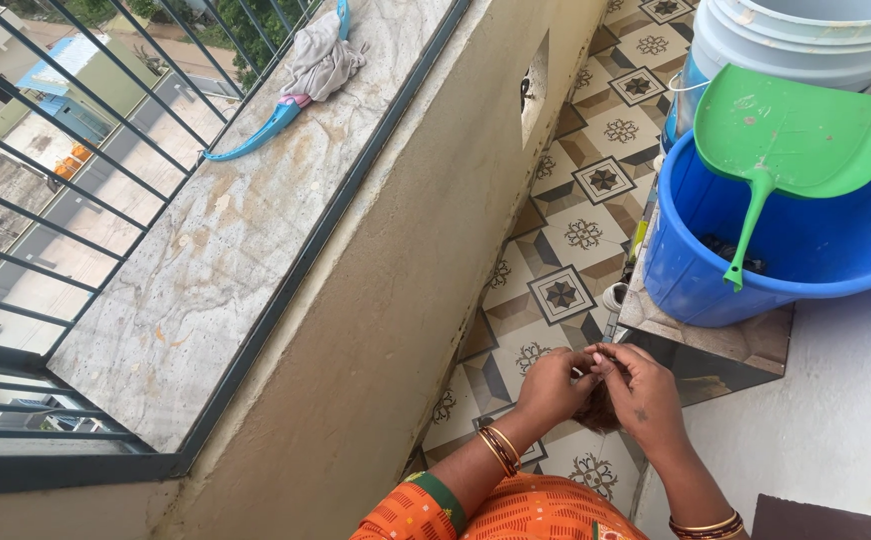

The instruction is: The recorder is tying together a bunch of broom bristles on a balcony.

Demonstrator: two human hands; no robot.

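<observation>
**A:** Where are the hands, and what do they hold?

**B:** Both meet at about 6 o'clock, low in the head view. The left hand [553, 385] and the right hand [644, 395] touch at the fingertips, pinched together on a small dark brown clump [597, 408] that hangs just below them. What the clump is made of, I cannot tell. Gold bangles [499, 447] circle the left wrist.

**A:** What lies around them?

**B:** Beneath is a patterned tile floor [584, 215]. At 2 o'clock a blue tub [816, 255] sits on a low stone surface [716, 335], with a green dustpan [791, 140] resting across its rim. Just beyond, white buckets [806, 40] are stacked. From 9 to 12 o'clock runs a stone ledge [226, 230] with a metal railing [46, 150]; at 11 o'clock a grey cloth [321, 60] lies on a blue hanger [266, 130].
</observation>
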